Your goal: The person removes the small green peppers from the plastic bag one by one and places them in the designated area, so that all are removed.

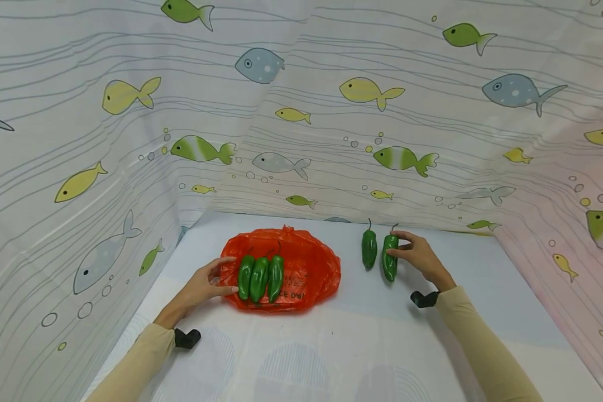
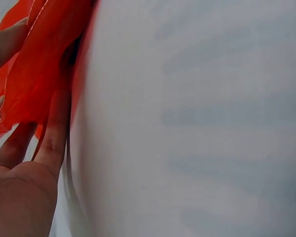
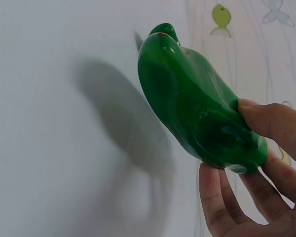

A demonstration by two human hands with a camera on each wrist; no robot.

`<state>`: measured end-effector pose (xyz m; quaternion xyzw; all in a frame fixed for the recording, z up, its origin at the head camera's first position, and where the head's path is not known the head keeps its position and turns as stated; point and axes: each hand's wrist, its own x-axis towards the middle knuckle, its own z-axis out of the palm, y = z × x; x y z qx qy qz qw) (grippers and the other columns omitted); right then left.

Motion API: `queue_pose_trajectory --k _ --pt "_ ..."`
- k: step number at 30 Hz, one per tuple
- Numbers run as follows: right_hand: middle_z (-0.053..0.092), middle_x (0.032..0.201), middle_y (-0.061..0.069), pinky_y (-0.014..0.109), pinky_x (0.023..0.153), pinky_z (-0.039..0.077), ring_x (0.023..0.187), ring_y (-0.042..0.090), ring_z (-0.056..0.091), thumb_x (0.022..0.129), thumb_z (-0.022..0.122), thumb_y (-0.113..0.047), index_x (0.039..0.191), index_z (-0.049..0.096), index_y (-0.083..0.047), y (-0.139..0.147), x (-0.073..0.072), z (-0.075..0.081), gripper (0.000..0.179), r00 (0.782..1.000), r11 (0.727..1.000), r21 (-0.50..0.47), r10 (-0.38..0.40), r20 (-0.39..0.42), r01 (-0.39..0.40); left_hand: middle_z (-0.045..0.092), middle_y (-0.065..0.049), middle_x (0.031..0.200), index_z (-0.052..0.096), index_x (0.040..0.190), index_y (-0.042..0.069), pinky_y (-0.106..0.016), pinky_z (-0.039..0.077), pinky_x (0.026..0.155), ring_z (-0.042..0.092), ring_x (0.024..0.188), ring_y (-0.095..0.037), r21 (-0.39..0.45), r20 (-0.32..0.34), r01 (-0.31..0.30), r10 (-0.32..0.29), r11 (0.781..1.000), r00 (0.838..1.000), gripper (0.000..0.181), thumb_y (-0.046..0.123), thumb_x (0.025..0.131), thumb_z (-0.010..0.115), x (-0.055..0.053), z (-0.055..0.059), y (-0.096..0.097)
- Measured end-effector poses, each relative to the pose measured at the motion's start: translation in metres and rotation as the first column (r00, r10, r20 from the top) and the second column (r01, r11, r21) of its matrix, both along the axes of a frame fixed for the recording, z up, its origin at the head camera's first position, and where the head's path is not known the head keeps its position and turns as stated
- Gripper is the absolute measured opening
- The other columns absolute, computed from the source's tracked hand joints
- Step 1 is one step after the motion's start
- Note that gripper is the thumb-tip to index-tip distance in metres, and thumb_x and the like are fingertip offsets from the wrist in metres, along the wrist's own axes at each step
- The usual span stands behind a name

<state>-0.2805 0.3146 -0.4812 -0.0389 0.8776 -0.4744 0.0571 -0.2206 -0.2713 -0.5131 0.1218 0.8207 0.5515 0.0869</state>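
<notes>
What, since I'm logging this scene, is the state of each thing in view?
Red plastic bag: crumpled, lying on the white surface
Three green peppers: side by side within the bag's outline, whole
Held pepper: whole, seemingly lifted, judging by its shadow
Other pepper: whole, lying untouched beside the held one
Left hand: touching the bag's left edge; whether it grips is unclear
Right hand: pinching the held pepper between thumb and fingers
</notes>
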Motion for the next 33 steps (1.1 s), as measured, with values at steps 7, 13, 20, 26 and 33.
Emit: queue_pose_trajectory --k 7,13,20,26,33 --pt "0.058 0.14 0.024 0.061 0.104 0.043 0.125 0.041 0.057 0.094 0.078 -0.031 0.156 0.044 -0.01 0.004 -0.007 -0.006 0.074 1.0 1.0 0.021 -0.01 0.005 0.01 0.039 -0.017 0.158 0.049 0.15 0.014 -0.064 0.032 0.112 0.037 0.141 -0.05 -0.013 0.014 -0.007 0.008 1.0 1.0 0.076 0.018 0.085 0.087 0.001 0.002 0.001" --pt "0.056 0.14 0.027 0.058 0.103 0.046 0.126 0.041 0.056 0.094 0.079 -0.029 0.156 0.044 -0.01 0.005 -0.013 -0.008 0.074 1.0 1.0 0.016 -0.009 0.018 0.008 0.041 -0.017 0.157 0.049 0.15 0.014 -0.058 0.038 0.109 0.043 0.137 -0.046 -0.039 0.021 -0.021 0.022 0.999 1.0 0.076 0.02 0.084 0.087 0.0 0.003 0.002" --pt "0.058 0.137 0.027 0.057 0.102 0.046 0.125 0.041 0.057 0.093 0.079 -0.028 0.155 0.045 -0.009 0.006 -0.017 -0.011 0.073 0.999 1.0 0.009 -0.016 0.037 0.016 0.042 -0.016 0.156 0.049 0.15 0.015 -0.057 0.038 0.108 0.044 0.136 -0.044 -0.056 0.021 -0.019 0.02 0.998 1.0 0.076 0.022 0.085 0.087 -0.001 0.001 0.001" --pt "0.058 0.138 0.026 0.058 0.102 0.044 0.125 0.041 0.056 0.094 0.078 -0.028 0.156 0.044 -0.008 0.008 -0.021 -0.018 0.073 0.999 1.0 -0.01 -0.002 0.05 0.003 0.042 -0.016 0.156 0.049 0.15 0.016 -0.059 0.035 0.11 0.043 0.138 -0.045 -0.047 0.031 -0.009 0.01 0.999 0.999 0.076 0.023 0.085 0.087 -0.002 0.002 0.0" --pt "0.055 0.144 0.024 0.062 0.108 0.038 0.131 0.042 0.052 0.094 0.078 -0.032 0.156 0.044 -0.008 0.009 -0.023 -0.023 0.074 0.999 0.999 -0.046 0.003 0.054 0.0 0.042 -0.016 0.155 0.049 0.149 0.018 -0.055 0.038 0.108 0.046 0.135 -0.042 -0.047 0.038 -0.006 0.008 0.999 0.999 0.076 0.022 0.084 0.088 -0.001 0.002 0.002"
